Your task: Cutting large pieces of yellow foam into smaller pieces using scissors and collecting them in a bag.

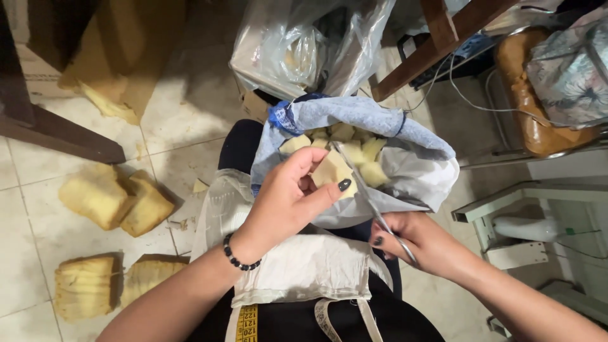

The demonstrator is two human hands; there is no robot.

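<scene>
A seated person cuts a piece of yellow foam (330,170) with scissors (373,206) over an open cloth bag (405,161) resting on the lap. The left hand (285,202) pinches the foam between thumb and fingers, the thumb pressed flat against its near face, and holds it just above the bag's mouth. The right hand (421,244) is closed around the scissor handles, low and to the right, while the blades reach up along the foam's right edge; whether they are biting into it cannot be told from this angle.

Small foam cubes (354,149) already fill the bag. The piece looks light, soft and springy, likely to squash under a hard pinch and to bend away from the blades, so a hold close to the cut line, on the broad faces, would seem to keep it steadiest.

A pale cloth (304,266) covers the person's lap and a yellow measuring tape (247,323) hangs at the waist. On the tiled floor (38,221) to the left lie larger foam blocks (117,199), with a clear plastic bag (297,50) beyond the knees and wooden furniture legs (437,44) nearby.
</scene>
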